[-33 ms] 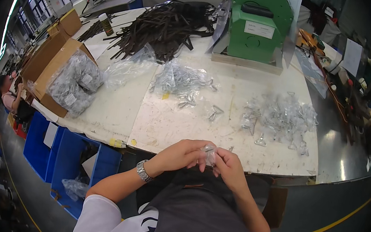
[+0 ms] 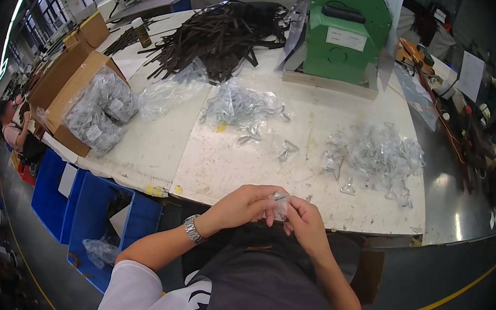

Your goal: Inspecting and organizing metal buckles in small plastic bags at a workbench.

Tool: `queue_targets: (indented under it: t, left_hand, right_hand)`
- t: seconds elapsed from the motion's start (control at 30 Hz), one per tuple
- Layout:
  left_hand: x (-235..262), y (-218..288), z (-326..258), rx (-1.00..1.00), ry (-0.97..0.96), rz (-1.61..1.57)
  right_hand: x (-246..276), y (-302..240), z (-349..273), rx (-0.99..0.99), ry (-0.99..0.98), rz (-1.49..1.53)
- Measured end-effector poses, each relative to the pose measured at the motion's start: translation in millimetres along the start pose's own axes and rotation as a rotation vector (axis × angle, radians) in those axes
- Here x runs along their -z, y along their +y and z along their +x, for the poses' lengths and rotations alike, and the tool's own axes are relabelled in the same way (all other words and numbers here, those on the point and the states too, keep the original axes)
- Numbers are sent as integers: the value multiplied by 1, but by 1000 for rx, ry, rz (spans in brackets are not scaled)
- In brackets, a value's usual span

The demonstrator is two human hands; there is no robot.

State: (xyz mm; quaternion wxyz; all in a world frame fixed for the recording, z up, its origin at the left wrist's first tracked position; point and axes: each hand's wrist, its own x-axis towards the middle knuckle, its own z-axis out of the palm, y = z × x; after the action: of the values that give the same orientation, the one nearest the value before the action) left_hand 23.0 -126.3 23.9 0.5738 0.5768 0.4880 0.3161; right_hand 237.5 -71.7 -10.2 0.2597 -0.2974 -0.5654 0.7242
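At the table's front edge, my left hand (image 2: 252, 205) and my right hand (image 2: 307, 220) meet, fingers closed on a small clear plastic bag (image 2: 281, 205) between them. What the bag contains is mostly covered by my fingers. Beyond my hands, a few bagged metal pieces (image 2: 287, 151) lie on the white table. A pile of clear bags with shiny metal hardware (image 2: 238, 107) sits farther back toward the left. On the right, many more bagged metal pieces (image 2: 378, 155) are spread out, some with triangular rings.
A green machine (image 2: 341, 49) stands at the back. Dark straps (image 2: 219, 37) are heaped to its left. An opened cardboard box (image 2: 69, 96) with plastic bags leans at the left, above blue bins (image 2: 144, 220). A co-worker (image 2: 14, 132) is at far left.
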Motion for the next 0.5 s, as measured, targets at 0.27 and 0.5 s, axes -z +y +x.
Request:
queue_targets:
  t: [0.27,0.5]
  left_hand:
    - [-13,-13,34,-202,422,446]
    - [91,-33,53,-160,785,996]
  right_hand:
    - [13,-5,14,121,202,-233]
    - [124,-54,39,700,764,-1097]
